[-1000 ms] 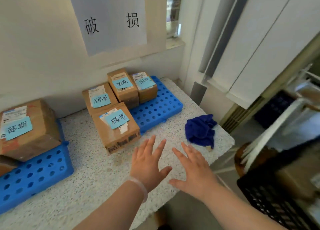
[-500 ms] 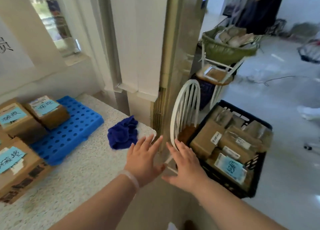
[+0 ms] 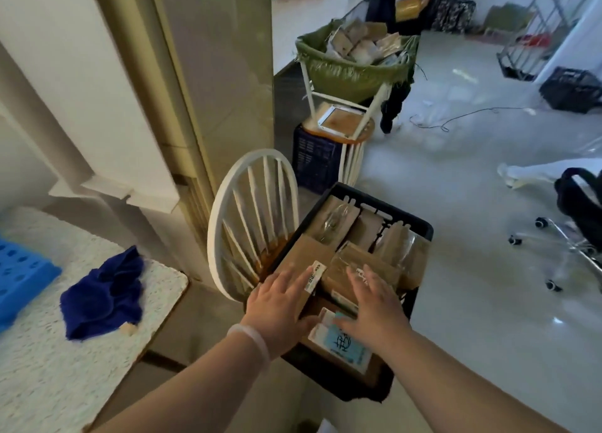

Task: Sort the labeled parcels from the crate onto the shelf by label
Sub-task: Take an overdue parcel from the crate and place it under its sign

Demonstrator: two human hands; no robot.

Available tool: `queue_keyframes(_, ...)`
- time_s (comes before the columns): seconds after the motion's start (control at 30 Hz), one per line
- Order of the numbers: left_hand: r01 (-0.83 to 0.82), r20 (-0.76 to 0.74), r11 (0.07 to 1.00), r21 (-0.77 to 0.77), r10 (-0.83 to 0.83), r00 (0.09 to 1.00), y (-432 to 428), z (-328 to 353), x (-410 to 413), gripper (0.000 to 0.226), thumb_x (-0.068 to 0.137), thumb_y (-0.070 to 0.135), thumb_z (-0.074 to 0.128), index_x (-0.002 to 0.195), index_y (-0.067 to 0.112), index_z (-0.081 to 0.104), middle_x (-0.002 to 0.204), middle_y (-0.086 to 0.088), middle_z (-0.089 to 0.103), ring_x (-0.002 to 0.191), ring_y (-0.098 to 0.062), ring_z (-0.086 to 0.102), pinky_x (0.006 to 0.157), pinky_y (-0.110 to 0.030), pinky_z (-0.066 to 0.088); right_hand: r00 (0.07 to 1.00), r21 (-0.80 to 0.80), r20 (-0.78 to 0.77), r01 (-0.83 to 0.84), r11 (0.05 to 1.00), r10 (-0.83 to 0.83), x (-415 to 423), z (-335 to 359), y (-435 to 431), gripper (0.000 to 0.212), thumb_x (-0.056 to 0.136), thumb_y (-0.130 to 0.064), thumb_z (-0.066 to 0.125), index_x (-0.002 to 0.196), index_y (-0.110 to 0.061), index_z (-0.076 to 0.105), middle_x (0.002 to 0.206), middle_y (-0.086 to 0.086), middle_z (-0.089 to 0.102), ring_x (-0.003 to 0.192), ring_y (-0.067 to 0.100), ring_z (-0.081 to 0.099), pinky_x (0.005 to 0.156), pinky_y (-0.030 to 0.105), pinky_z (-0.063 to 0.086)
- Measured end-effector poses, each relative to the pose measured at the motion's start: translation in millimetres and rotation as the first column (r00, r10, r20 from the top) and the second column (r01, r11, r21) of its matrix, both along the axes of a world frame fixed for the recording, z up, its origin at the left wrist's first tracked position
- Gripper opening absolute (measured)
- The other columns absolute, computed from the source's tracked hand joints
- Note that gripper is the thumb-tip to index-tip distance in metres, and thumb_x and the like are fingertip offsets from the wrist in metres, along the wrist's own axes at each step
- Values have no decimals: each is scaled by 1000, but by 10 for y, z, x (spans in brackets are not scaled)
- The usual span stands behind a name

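**Cardboard parcels [image 3: 358,260] under both our hands in the black crate [image 3: 420,232]**

We have both hands out over the crate, which stands close against the back of a white spindle-back chair [image 3: 224,211]. It is packed with brown parcels, some wrapped in clear tape.

Our left hand [image 3: 277,305] lies flat over a parcel with a white label strip [image 3: 308,253], fingers straight and spread apart, gripping nothing. Our right hand [image 3: 374,305] is spread the same way just beside it. Its thumb reaches across the parcel with the blue handwritten label [image 3: 347,344], which lies flat at the crate's near end. Whether either palm actually presses on the cardboard we cannot tell.

To our left is the speckled shelf top [image 3: 49,367], well apart from the crate. A crumpled dark blue cloth [image 3: 104,295] lies near its corner, and the edge of a blue perforated pallet [image 3: 19,273] shows at the picture's margin. Beyond the chair, a green basket [image 3: 351,70] holds more packets.
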State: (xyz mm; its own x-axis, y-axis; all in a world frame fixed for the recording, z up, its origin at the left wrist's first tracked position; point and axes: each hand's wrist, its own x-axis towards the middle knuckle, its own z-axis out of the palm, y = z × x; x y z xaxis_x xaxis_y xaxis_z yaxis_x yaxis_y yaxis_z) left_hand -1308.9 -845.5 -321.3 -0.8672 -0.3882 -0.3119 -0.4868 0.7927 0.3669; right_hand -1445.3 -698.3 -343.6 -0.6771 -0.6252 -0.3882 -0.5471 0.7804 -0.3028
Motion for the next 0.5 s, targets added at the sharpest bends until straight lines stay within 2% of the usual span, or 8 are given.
queue_keyframes(0.27,10,105,996,94,-20,994,71,-240,-569,81,94,55,51,151,49,-5,164,11,-4,151,-23,1,122,-49,9,995,81,45,90,993,-94,-662,-257,90,108,80,-63,67,155,-37,-6,165,2,-11,151,28,-6,121,47,5)
queue_keyframes(0.4,9,154,993,121,-27,988,118,-370,-879,80,95,53,51,153,46,-2,165,10,-1,151,-26,7,121,-48,14,984,47,100,142,989,-146,-768,-375,82,107,80,-62,67,156,-34,-4,164,1,-11,151,27,-6,120,48,12)
queue_keyframes(0.5,-6,175,987,164,-23,984,142,-484,-1096,80,94,51,53,153,46,-1,165,8,1,151,-26,7,121,-48,16,958,-19,125,261,965,-257,-783,-456,135,105,83,-57,67,156,-32,-3,164,-3,-15,151,26,-5,119,47,19)
